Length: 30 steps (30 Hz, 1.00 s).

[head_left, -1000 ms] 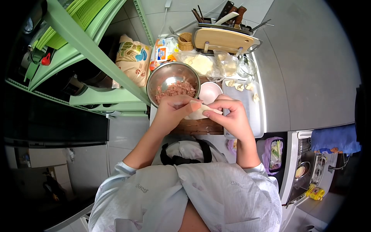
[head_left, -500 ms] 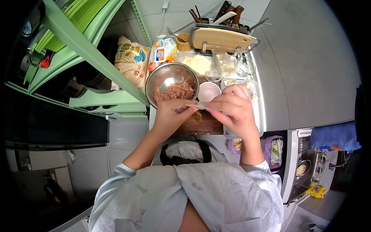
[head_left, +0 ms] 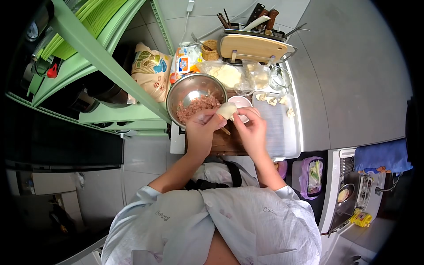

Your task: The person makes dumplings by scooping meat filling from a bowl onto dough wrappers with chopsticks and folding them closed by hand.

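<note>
Between both hands, pinched at the fingertips, is a pale folded dumpling [head_left: 227,110] of thin dough; whether filling lies inside is hidden. My left hand [head_left: 200,134] grips its left side, and my right hand [head_left: 251,131] pinches its right edge. Just beyond the left hand stands a steel bowl [head_left: 173,90] holding minced meat [head_left: 196,107]. A small pinkish-white bowl [head_left: 240,101] is partly covered by my right fingers. To the right, a clear plastic tray [head_left: 280,134] carries several folded dumplings [head_left: 271,100] near its far end. A wooden board [head_left: 223,146] shows below the hands.
Behind the bowls are bagged dough wrappers [head_left: 226,75], a glass cup [head_left: 280,78] and a rack with a cutting board [head_left: 251,47] and knives [head_left: 270,20]. A large printed sack [head_left: 151,75] and green shelving [head_left: 106,66] flank the left side.
The flat, thin wrapper is now a folded, rounded shape. My right hand has moved left and in closer to my left hand, uncovering the tray and its dumplings.
</note>
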Available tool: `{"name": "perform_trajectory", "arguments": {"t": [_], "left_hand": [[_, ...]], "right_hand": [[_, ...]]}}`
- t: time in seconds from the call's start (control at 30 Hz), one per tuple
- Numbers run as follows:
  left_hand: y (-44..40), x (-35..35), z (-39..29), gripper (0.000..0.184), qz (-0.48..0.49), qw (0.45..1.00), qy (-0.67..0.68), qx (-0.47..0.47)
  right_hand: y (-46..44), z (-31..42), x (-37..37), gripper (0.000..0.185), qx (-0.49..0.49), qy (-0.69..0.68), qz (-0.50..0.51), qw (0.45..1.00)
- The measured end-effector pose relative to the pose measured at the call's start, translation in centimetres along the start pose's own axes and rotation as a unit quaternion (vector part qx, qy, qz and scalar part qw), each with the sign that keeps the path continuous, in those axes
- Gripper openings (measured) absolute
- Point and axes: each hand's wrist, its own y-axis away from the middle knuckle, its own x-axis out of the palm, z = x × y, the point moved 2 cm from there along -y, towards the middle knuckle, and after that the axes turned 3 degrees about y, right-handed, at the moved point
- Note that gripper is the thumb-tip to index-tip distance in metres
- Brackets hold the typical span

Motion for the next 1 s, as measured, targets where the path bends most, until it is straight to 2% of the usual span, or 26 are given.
{"name": "perform_trajectory", "arguments": {"t": [0.03,0.13,0.23,0.3,0.43,0.63,0.8,0.9,1.0], "left_hand": [[-0.1,-0.2,0.3,0.017,-0.005,1.0,0.008,-0.003],[-0.1,-0.4,0.7,0.017,-0.018,1.0,0.022,-0.006],[0.0,-0.1,0.8,0.017,-0.021,1.0,0.012,0.007],[0.2,-0.3,1.1,0.017,-0.017,1.0,0.002,0.02],[0.5,-0.3,1.4,0.017,-0.01,1.0,0.016,-0.023],[0.7,-0.7,1.1,0.02,0.017,0.996,0.013,-0.089],[0.1,-1.4,1.4,0.028,0.029,0.992,-0.035,-0.118],[0.0,-1.2,1.2,0.031,0.011,0.992,-0.01,-0.125],[-0.1,-1.1,1.5,0.032,0.004,0.996,-0.033,-0.087]], "right_hand": [[0.2,-0.6,0.3,0.007,0.067,-0.11,0.019,0.992],[0.6,-1.0,0.4,0.01,0.197,-0.255,0.076,0.944],[0.8,0.6,0.5,0.013,0.18,-0.357,0.078,0.913],[1.0,0.5,0.9,0.014,0.17,-0.334,0.063,0.925],[1.2,-0.4,1.2,0.013,0.182,-0.319,0.039,0.929],[1.4,-1.3,1.3,0.013,0.224,-0.312,0.05,0.922],[2.0,-1.4,2.0,0.015,0.204,-0.301,0.062,0.929],[2.5,-1.7,1.9,0.015,0.211,-0.288,0.075,0.931],[3.0,-2.5,1.2,0.016,0.218,-0.262,0.09,0.936]]}}
